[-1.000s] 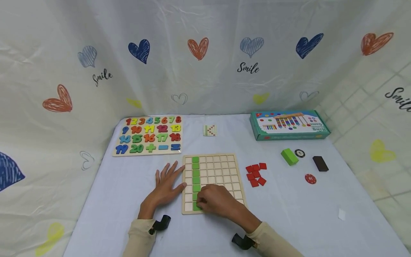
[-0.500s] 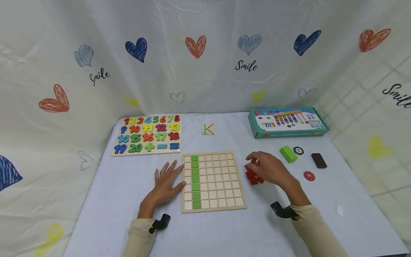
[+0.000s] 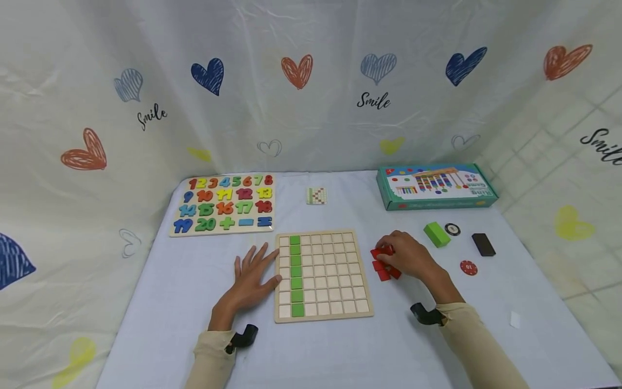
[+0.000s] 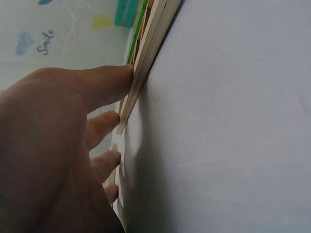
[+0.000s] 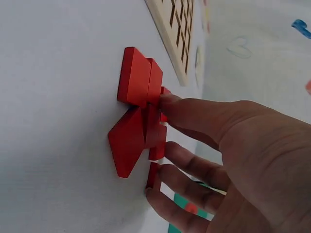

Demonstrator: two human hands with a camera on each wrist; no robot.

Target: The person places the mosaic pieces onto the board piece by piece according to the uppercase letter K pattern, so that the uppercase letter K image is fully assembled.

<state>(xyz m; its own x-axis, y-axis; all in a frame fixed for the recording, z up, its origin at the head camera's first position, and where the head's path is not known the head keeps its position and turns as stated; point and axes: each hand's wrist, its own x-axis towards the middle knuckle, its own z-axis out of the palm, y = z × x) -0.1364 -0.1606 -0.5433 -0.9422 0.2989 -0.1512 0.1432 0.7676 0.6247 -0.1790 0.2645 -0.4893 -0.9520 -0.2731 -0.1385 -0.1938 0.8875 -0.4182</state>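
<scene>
The right hand (image 3: 405,255) pinched red tiles (image 5: 138,114); the left hand (image 3: 251,278) lay flat, fingers straight, against the grid board (image 3: 335,292).

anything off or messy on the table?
Mostly tidy. The red tiles lie in a loose, overlapping heap under the right hand, not in the grid board. A small white scrap lies alone near the table's right edge.

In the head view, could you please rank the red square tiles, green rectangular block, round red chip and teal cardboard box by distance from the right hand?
From the right hand:
1. Red square tiles, under its fingers.
2. Green rectangular block, just beyond, rightward.
3. Round red chip, farther right.
4. Teal cardboard box, at the back.
</scene>
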